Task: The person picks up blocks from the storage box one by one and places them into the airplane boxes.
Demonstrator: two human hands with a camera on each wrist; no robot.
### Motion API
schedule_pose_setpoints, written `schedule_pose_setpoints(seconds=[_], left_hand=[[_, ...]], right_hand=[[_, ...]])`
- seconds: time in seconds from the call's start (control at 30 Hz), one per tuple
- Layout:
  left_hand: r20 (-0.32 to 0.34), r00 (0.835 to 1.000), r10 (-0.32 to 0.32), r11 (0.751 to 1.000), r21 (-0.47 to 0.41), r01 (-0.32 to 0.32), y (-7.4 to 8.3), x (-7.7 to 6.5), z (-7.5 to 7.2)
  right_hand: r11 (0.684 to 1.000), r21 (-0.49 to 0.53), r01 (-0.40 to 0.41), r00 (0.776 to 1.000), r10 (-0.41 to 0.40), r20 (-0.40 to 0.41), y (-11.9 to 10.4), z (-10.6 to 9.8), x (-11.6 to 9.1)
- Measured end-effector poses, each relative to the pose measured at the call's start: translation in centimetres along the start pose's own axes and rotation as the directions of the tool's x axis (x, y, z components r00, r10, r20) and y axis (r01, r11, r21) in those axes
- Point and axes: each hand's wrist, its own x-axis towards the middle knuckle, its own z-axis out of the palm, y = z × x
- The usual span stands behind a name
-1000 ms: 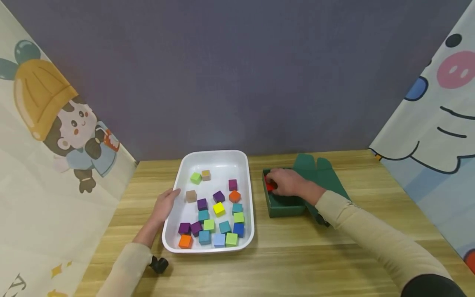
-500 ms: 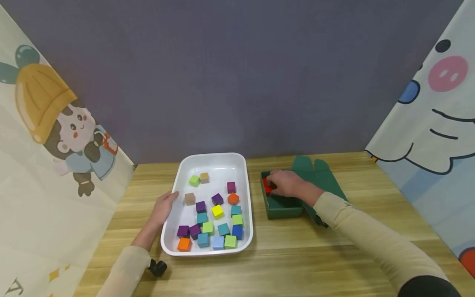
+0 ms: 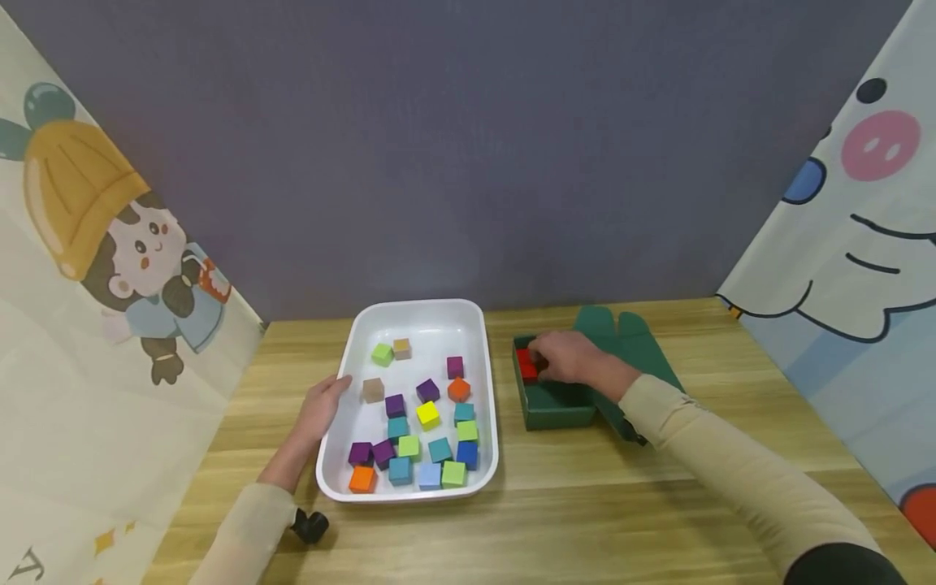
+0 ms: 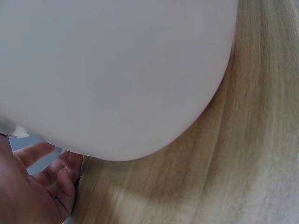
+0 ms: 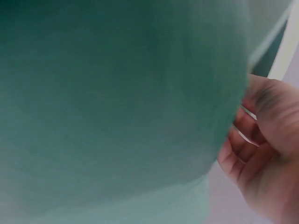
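Note:
On the wooden table a white tray holds several coloured cubes, among them a yellow cube, a blue cube and an orange cube. My left hand grips the tray's left rim, thumb over the edge; in the left wrist view its fingers bend under the rim. To the right, my right hand reaches into a small green box, fingertips beside red cubes along its left wall. Whether the fingers pinch one is hidden; in the right wrist view green card covers the fingertips.
The box's green lid lies folded back to the right, under my right forearm. A grey panel stands behind the table. Printed cartoon panels close off both sides.
My right hand has shifted slightly right inside the box, so more of the red cubes shows. The left hand and the tray stay put; the head view has tilted a little.

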Motion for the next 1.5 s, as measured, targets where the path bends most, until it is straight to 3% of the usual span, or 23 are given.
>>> schedule_pose_setpoints(seconds=[0.2,0.43,0.6,0.87,1.17,1.5], left_hand=[[0.014,1.0,-0.021,1.0,-0.01,0.021,-0.1,-0.2,-0.2],[0.002,1.0,-0.02,0.999,-0.031,0.02,0.0,-0.1,-0.2],[-0.01,1.0,-0.011,0.999,-0.032,0.011,0.2,0.1,0.0],[-0.009,1.0,-0.008,0.999,-0.048,0.008,0.0,0.1,0.0],[-0.029,1.0,0.011,0.999,-0.043,-0.012,-0.4,0.4,0.1],[-0.027,1.0,0.012,1.0,0.01,-0.011,-0.2,0.2,-0.1]], right_hand=[[0.999,0.027,0.04,0.999,-0.039,-0.02,-1.4,-1.4,0.4],[0.997,0.032,0.066,0.996,-0.065,-0.058,-6.4,-4.2,3.4],[0.995,0.044,0.088,0.996,-0.089,0.022,-10.9,-4.6,6.6],[0.992,0.068,0.108,0.969,-0.12,0.215,-15.9,-2.6,9.8],[0.985,0.173,-0.001,0.955,-0.051,0.293,-16.9,-1.6,11.1],[0.984,0.159,0.083,0.96,-0.122,0.25,-16.4,-2.2,11.3]])
